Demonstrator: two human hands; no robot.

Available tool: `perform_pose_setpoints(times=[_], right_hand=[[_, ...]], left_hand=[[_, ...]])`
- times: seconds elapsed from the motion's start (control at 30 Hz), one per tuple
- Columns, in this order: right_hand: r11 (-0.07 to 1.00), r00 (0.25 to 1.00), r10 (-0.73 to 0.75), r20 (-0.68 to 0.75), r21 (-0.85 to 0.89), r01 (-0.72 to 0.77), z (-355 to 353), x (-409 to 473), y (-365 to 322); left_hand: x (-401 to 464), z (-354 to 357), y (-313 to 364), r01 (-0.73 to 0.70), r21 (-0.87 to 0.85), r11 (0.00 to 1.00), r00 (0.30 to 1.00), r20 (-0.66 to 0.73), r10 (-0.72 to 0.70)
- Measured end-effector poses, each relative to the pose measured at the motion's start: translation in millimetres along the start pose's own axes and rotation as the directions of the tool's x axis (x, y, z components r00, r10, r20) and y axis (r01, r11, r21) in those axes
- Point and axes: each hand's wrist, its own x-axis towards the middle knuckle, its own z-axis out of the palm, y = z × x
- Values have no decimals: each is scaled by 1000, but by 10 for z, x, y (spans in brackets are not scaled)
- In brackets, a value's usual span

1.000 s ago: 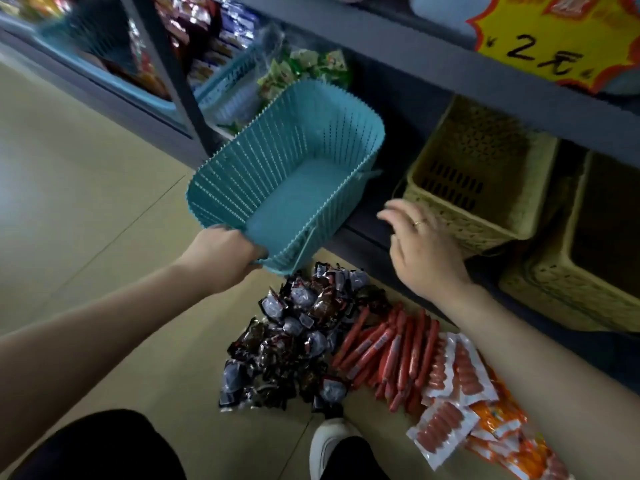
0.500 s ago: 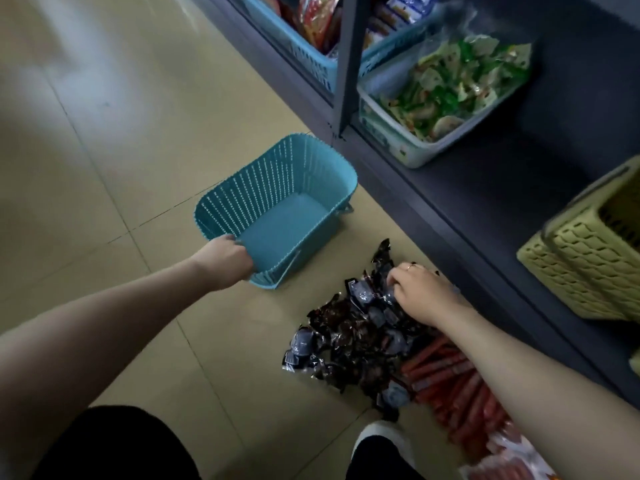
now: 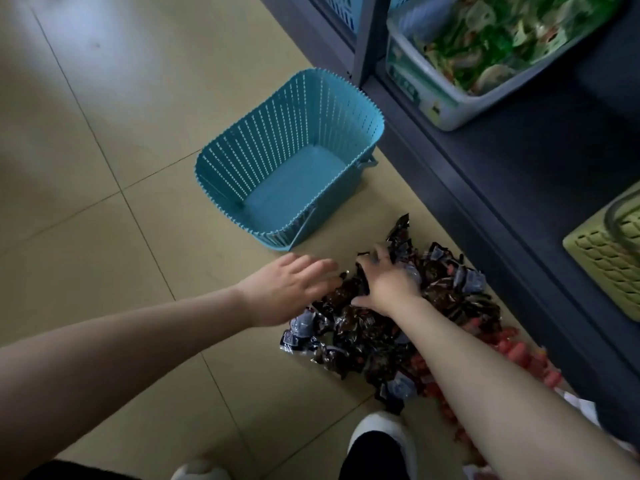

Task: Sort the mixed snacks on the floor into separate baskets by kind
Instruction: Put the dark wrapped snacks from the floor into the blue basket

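An empty teal basket (image 3: 225, 181) stands upright on the tiled floor beside the shelf base. Just in front of it lies a pile of dark brown snack packets (image 3: 363, 337). Red sausage sticks (image 3: 516, 351) show to the pile's right, partly under my right forearm. My left hand (image 3: 291, 289) is open with its fingers spread, reaching the pile's left edge just below the basket's near corner. My right hand (image 3: 384, 282) lies on top of the dark packets. Its thumb is spread wide and its fingertips are sunk among the wrappers, so its hold is unclear.
A dark low shelf (image 3: 519, 174) runs along the right. On it stand a white bin of green packets (image 3: 446, 112) and a yellow-green basket (image 3: 606, 261). Another blue basket (image 3: 339, 12) sits at the top. My shoe (image 3: 381, 441) is just below the pile.
The teal basket went from held in the air to standing on the floor. My left hand let go of its rim and moved right to the dark packets. My right hand came down onto the pile.
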Motion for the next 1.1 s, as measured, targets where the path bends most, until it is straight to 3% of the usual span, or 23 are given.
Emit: perform_pose_setpoints(times=[0.07,0.13,0.23,0.37,0.43,0.53,0.67,0.7,0.77,0.83,0.87,0.9,0.97,1.03,1.1], right_hand=[[1000,999,-6,-39,27,7,73,65,21],[993,994,-32,-103,113,44,137,97,93],[925,965,29,-261,372,72,150,58,202],[674,893,148,-425,704,223,-132,-118,260],[568,875,127,-467,757,322,-381,-225,201],[518,806,48,-589,705,485,-763,-307,-7],[597,665,-49,-745,512,618,-1177,-225,-403],[621,667,-70,-741,491,610,-1248,-164,-500],[693,759,-118,-641,494,525,-1355,0,-649],[801,860,-167,-482,442,403,-1380,144,-708],[837,874,-182,-450,397,378,-1361,165,-700],[850,859,-185,-477,362,384,-1325,150,-669],[839,759,-167,-629,314,445,-1205,44,-562],[839,704,-132,-698,299,454,-1032,-51,-403],[884,783,-113,-612,298,360,-810,-72,-186]], left_hand=[[118,196,137,260,-158,953,950,220,-223],[291,359,242,579,-283,765,790,426,-441],[516,596,343,775,-392,497,632,504,-588],[608,797,404,838,-306,451,545,505,-670],[613,789,405,860,-306,407,509,485,-711],[564,640,386,844,-338,415,533,446,-719],[378,117,345,756,-480,445,621,311,-720],[315,-44,321,718,-531,450,635,236,-735],[193,-371,251,632,-629,453,646,103,-757],[99,-663,147,587,-675,447,614,12,-789],[73,-773,82,579,-694,428,573,-27,-819],[63,-847,5,578,-710,402,519,-60,-853],[89,-912,-174,592,-722,359,415,-109,-903],[158,-831,-371,654,-690,311,378,-58,-924],[234,-637,-522,790,-548,275,390,104,-915]])
